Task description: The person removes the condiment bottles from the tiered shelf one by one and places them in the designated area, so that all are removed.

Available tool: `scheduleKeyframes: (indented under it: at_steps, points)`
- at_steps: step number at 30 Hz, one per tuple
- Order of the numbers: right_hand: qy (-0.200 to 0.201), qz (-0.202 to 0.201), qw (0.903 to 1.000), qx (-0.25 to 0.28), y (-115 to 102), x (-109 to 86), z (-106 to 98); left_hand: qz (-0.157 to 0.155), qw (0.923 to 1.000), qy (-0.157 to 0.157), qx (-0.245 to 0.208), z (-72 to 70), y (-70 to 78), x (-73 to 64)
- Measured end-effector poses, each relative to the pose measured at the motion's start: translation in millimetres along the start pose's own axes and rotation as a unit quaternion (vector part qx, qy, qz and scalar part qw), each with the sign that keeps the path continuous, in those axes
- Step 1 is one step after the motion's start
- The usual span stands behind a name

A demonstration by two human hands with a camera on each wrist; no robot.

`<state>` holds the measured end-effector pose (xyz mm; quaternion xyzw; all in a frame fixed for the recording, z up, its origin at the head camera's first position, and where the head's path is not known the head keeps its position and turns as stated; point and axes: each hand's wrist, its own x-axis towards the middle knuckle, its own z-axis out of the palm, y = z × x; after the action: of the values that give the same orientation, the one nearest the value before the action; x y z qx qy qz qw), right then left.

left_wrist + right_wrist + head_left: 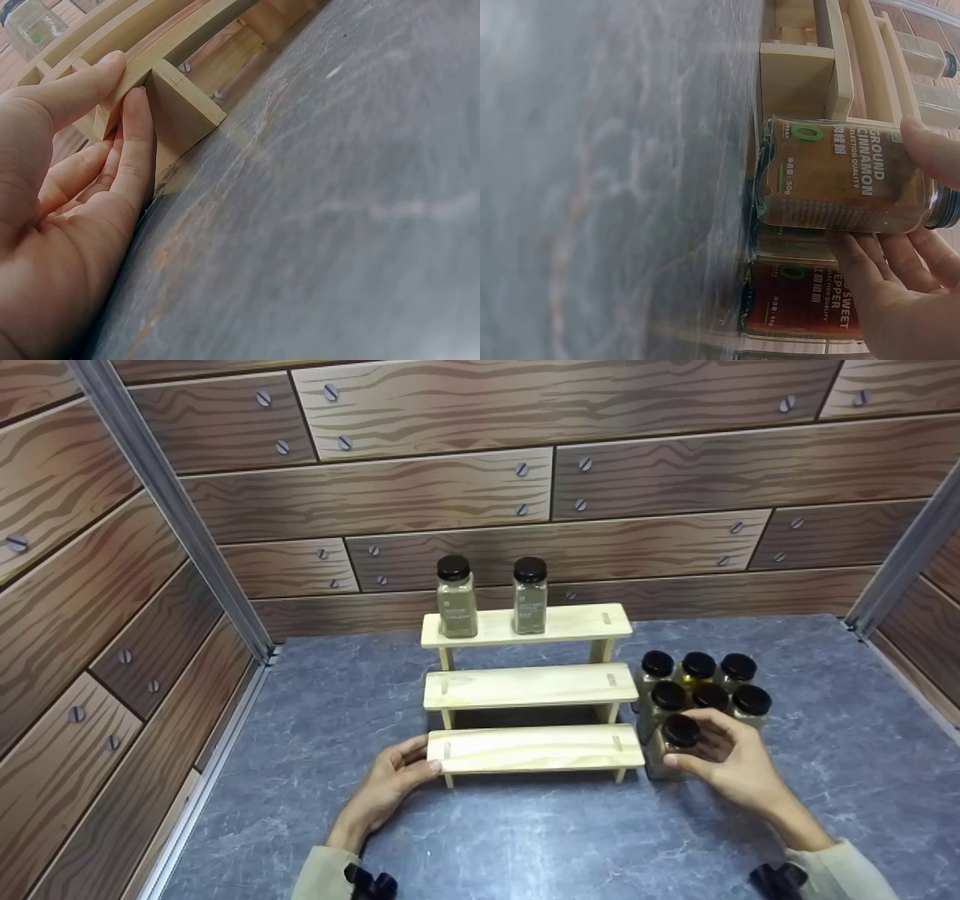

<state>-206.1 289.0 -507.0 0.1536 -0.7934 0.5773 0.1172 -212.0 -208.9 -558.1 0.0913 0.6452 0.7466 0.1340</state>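
Observation:
A three-step wooden spice rack (534,748) stands on the table. My left hand (386,787) holds the left end of its lowest step; in the left wrist view the thumb lies over the board's edge and the fingers (136,142) are beneath it. At the rack's right, my right hand (742,765) grips a square spice jar (661,763) with a black lid, thumb on one side and fingers on the other. Its label reads ground cinnamon on the brown-filled glass (832,176) in the right wrist view. The jar is upright, close to the rack's lower right corner.
Several black-lidded jars (751,701) stand grouped behind the right hand, one a red sweet pepper jar (799,300). On the top step are a left jar (457,611) and a second jar (530,611). Wood-patterned walls (450,487) enclose the grey table (510,847) at back and sides.

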Motion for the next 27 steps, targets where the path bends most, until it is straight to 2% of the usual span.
scheduleKeyframes:
  at_steps: [11, 27]
  points:
    - [-0.005, 0.01, 0.9999, -0.001, 0.4, -0.5, -0.5, 0.006, 1.0, -0.001, -0.001, 0.6, 0.2, 0.5]
    - [-0.001, -0.01, 0.9999, -0.002, 1.2, 0.4, 0.8, 0.01, 0.9999, -0.005, 0.004, 0.0, -1.4, 0.2]
